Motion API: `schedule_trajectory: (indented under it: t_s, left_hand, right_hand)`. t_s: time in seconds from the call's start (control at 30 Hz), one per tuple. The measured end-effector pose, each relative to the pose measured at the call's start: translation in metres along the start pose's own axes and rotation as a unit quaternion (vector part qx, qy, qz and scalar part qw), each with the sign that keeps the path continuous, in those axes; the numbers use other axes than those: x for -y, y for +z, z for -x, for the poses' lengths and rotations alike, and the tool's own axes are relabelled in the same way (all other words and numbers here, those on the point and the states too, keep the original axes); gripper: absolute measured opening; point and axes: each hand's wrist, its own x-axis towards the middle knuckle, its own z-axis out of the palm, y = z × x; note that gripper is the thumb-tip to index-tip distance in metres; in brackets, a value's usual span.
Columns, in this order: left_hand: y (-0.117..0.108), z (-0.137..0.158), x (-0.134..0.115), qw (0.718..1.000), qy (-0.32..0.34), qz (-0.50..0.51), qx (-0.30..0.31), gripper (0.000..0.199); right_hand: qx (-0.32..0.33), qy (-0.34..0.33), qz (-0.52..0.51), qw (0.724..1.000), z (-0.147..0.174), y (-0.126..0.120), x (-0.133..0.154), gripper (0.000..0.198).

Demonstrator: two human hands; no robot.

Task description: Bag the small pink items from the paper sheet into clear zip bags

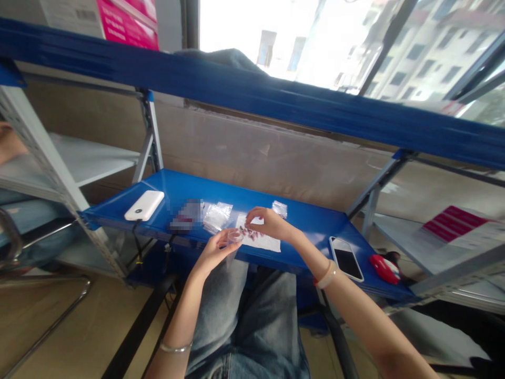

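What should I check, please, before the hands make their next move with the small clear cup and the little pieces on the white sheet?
1. Left hand holds the small clear cup at the shelf edge: ok.
2. Right hand rests on the small pieces, fingertips down: ok.
3. Pieces lie on the white sheet, none seen off it: ok.
4. Whether the right hand has a piece pinched: cannot tell.
5. Whether the cup already holds anything: cannot tell.
6. Clear bags and phone lie apart from both hands on the blue shelf: ok.
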Motion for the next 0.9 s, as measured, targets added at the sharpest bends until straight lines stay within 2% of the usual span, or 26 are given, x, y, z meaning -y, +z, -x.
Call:
schedule_trajectory:
  t_s: [0.1,0.2,0.27,0.43,0.6,0.73,0.9]
  left_hand:
    - [0.0,-0.001,0.001,1.0,0.005,-0.019,0.004,0.048]
    - [-0.002,0.0,0.001,0.999,0.014,-0.04,0.011,0.05]
    - [-0.003,0.0,-0.001,0.999,0.021,-0.041,0.015,0.05]
    - [-0.006,0.003,-0.008,0.999,0.024,-0.033,0.023,0.05]
    - [-0.008,0.008,-0.018,0.997,0.052,-0.023,0.048,0.052]
    - [-0.009,0.011,-0.023,0.995,0.085,-0.003,0.051,0.049]
    - [-0.01,0.007,-0.016,0.997,0.058,-0.047,0.001,0.048]
  right_hand:
    - [0.014,-0.043,-0.031,0.998,0.008,0.002,0.024,0.008]
    - [0.044,-0.064,-0.049,0.996,0.007,0.004,0.029,0.01]
    - [0.043,-0.044,-0.061,0.996,0.003,0.003,0.021,0.013]
    - [-0.008,0.074,-0.045,0.996,-0.006,0.006,-0.024,0.014]
    - [0.027,0.135,0.038,0.99,0.0,0.028,-0.06,0.01]
    - [0.043,0.141,0.064,0.987,0.005,0.039,-0.068,0.01]
    - [0.063,0.167,0.107,0.978,0.006,0.04,-0.06,0.014]
